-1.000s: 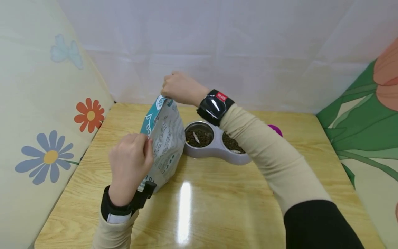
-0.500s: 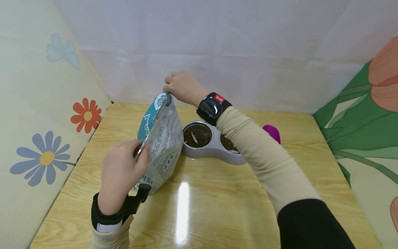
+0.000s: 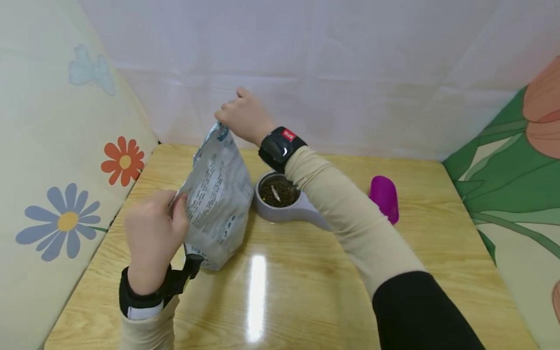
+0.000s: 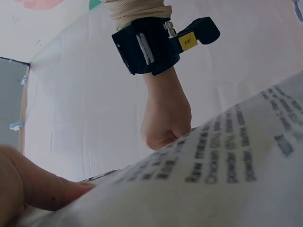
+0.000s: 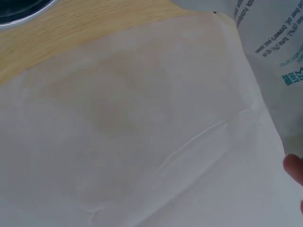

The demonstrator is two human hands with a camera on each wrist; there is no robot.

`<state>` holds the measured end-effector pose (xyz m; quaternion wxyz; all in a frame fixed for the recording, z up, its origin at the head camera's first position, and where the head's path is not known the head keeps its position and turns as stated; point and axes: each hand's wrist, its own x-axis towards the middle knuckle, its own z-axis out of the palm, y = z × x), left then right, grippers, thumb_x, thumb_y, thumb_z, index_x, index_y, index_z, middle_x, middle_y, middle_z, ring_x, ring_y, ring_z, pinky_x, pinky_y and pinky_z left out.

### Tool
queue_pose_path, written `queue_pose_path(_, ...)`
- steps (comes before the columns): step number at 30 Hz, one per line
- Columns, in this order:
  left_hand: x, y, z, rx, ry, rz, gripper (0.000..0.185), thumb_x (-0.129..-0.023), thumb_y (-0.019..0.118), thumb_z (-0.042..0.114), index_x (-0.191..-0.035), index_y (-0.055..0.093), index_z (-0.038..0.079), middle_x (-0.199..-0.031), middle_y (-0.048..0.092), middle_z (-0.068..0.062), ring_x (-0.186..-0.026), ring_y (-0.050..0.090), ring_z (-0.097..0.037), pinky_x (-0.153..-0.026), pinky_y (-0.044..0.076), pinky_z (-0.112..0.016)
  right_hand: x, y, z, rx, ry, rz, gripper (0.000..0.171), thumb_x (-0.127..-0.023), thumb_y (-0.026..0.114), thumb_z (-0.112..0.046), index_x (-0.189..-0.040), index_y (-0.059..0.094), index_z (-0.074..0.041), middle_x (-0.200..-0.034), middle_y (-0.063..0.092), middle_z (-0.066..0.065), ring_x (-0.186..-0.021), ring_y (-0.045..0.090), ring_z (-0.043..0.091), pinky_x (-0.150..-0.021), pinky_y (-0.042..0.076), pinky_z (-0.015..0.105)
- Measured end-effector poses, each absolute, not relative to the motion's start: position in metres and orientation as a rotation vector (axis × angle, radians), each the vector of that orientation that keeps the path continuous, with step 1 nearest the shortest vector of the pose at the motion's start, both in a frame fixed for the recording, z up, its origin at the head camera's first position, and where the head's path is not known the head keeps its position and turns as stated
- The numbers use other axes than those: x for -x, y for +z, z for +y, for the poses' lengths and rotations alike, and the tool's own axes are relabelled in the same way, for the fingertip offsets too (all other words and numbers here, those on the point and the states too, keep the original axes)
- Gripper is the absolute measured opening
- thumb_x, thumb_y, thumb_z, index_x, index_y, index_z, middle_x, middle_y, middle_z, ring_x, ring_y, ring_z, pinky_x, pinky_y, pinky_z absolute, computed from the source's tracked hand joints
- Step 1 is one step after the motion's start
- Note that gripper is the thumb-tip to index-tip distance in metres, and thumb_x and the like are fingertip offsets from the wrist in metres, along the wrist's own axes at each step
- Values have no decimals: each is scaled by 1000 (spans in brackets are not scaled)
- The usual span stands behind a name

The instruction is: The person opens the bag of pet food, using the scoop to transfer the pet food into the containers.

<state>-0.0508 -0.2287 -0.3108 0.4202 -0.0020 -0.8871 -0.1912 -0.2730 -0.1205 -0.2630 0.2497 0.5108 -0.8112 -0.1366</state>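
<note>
While the bag [image 3: 214, 194] stands upright near the table's [image 3: 306, 272] left edge, both hands pinch its top. Left hand [image 3: 150, 236] grips the near corner, right hand [image 3: 240, 116] the far corner, the mouth running between them.

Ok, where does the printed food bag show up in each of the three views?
Head: the bag stands left of centre, between both hands.
Left wrist: its printed face fills the lower right.
Right wrist: only its upper edge shows, top right.
Shared landmark: the white backdrop sheet, behind the bag in all three.
</note>
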Motion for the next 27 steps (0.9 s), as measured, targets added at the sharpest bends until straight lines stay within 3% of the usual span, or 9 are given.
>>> queue_pose_path(3, 50, -310, -233, -26, -482, -2185, 30, -77, 59, -1, -50, 45, -1, -45, 38, -10, -36, 32, -22, -39, 16, -29, 271, -263, -128, -1381, -340, -2216, 26, -97, 40, -12, -106, 65, -14, -93, 66, 3, -74, 55, 15, -76, 31, 33)
queue_pose_path(8, 48, -307, -240, -74, -469, -2170, 29, -78, 58, 0, -51, 48, -3, -47, 44, -14, -37, 37, -26, -38, 16, -30, 270, -265, -141, -1386, -237, -2178, 29, -98, 38, -11, -101, 66, -13, -85, 66, 5, -64, 38, 14, -72, 19, 32)
queue_pose_path(14, 52, -305, -240, -69, -433, -2176, 27, -80, 57, 0, -54, 51, -6, -47, 44, -15, -38, 38, -30, -38, 17, -31, 271, -265, -145, -1328, -265, -2210, 27, -98, 39, -11, -104, 66, -13, -89, 67, 5, -69, 51, 14, -74, 24, 32)
queue_pose_path(18, 54, -310, -232, -49, -408, -2195, 27, -80, 57, 0, -55, 51, -5, -46, 41, -13, -38, 37, -29, -37, 17, -30, 272, -267, -142, -1313, -321, -2264, 27, -98, 38, -10, -109, 63, -12, -96, 66, 4, -67, 44, 13, -72, 20, 30)
queue_pose_path(21, 54, -313, -228, -45, -410, -2207, 25, -80, 59, 2, -57, 52, -5, -47, 41, -12, -39, 38, -28, -37, 18, -30, 273, -266, -139, -1312, -333, -2315, 27, -98, 40, -11, -112, 62, -12, -101, 66, 4, -68, 49, 12, -75, 31, 28)
queue_pose_path(24, 55, -313, -225, -37, -398, -2228, 26, -82, 60, 4, -58, 54, -4, -47, 42, -11, -39, 38, -27, -37, 17, -30, 275, -263, -136, -1320, -273, -2364, 24, -96, 44, -12, -110, 63, -11, -103, 66, 3, -79, 61, 15, -82, 42, 33)
queue_pose_path(27, 54, -312, -224, -30, -385, -2276, 26, -83, 61, 7, -61, 55, -4, -48, 42, -11, -39, 37, -25, -37, 19, -29, 274, -261, -134, -1358, -207, -2381, 22, -95, 46, -10, -106, 65, -10, -100, 67, 3, -82, 63, 16, -77, 46, 32)
